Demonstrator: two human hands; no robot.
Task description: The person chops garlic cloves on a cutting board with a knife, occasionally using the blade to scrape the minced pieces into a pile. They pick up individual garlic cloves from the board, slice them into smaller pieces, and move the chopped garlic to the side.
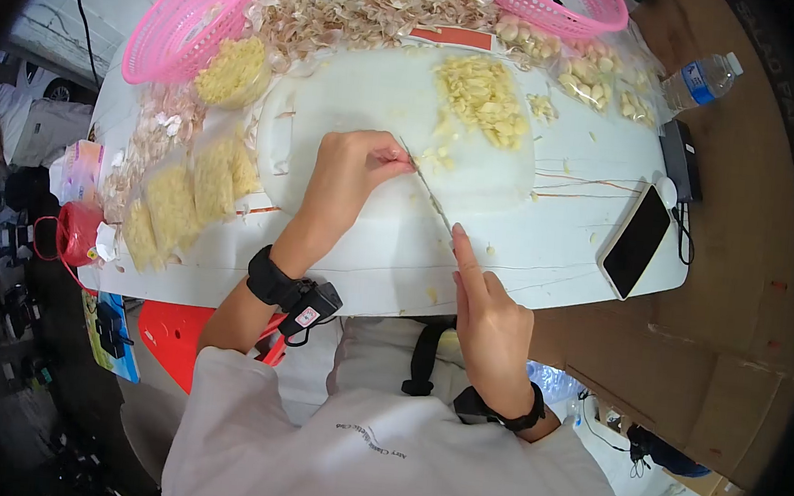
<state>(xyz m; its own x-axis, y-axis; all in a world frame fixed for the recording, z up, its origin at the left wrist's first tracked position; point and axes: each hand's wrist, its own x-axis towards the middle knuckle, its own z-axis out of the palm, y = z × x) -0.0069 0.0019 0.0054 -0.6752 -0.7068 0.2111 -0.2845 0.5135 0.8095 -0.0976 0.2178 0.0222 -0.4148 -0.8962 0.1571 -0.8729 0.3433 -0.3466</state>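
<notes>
My right hand [492, 321] is closed around the handle of a thin knife [433, 202], with the index finger stretched along it. The blade points away to the upper left, over the near part of a white cutting board [335, 85]. My left hand [357, 166] is closed, thumb and fingers pinched together against the blade near its tip. Whatever those fingers hold, if anything, is hidden. Beyond the blade, a pile of sliced garlic [483, 101] lies on the board, with a few loose pieces nearer the knife.
Garlic peels [360, 7] cover the table's far side between two pink baskets [186, 22]. Bags of chopped garlic [172, 198] lie at left, bags of whole cloves [587, 81] at back right. A phone [638, 244] and water bottle [704, 83] are right. Cardboard [719, 180] borders the table.
</notes>
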